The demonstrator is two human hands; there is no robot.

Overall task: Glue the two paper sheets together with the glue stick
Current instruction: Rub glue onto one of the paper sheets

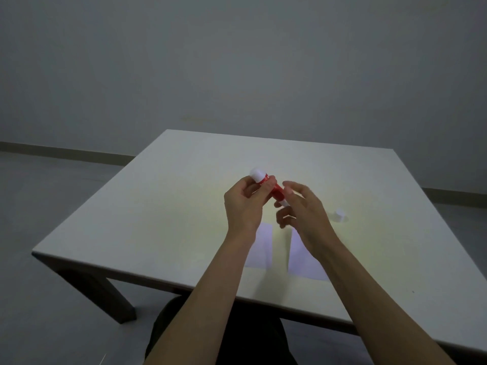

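Observation:
My left hand (245, 204) holds a red glue stick (275, 192) above the middle of the table, tilted, with its wide white end (257, 175) pointing up and to the left. My right hand (303, 214) is at the stick's lower white end (284, 204), thumb and fingertips pinching it, the other fingers loosely spread and blurred. Two white paper sheets lie flat side by side under my forearms: the left sheet (261, 248) and the right sheet (303, 262), with a narrow gap between them. A small white cap (340, 215) stands on the table to the right of my right hand.
The pale square table (158, 212) has its near edge just above my lap and a dark leg at the front left (113, 299). A grey wall and floor lie behind it.

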